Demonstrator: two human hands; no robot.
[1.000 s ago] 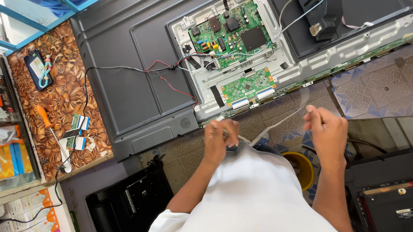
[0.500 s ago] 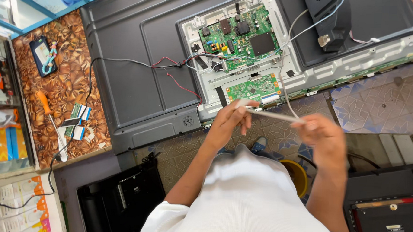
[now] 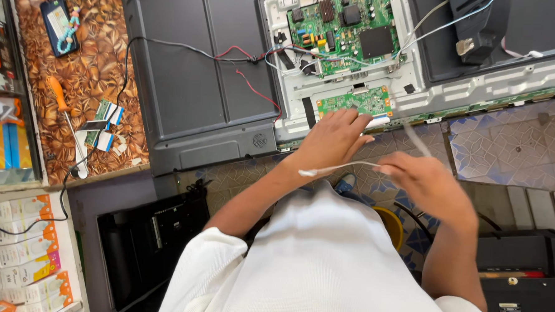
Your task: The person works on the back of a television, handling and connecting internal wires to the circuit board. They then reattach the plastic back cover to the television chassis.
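Observation:
A flat television lies face down with its back cover off, showing a large green main board and a small green board below it. My left hand is spread, its fingertips on the lower edge of the small board, and it holds nothing. My right hand hovers just below the set's edge. It pinches a thin white flat cable that runs left across my left wrist, and its other end sticks up, blurred.
Red, black and white wires cross the set's back. On the patterned counter at left lie an orange-handled screwdriver, a phone and small ribbon boards. A yellow container and black cases sit on the floor.
My left hand has let go of the white cable's end and moved up onto the small green board. My right hand has kept the cable.

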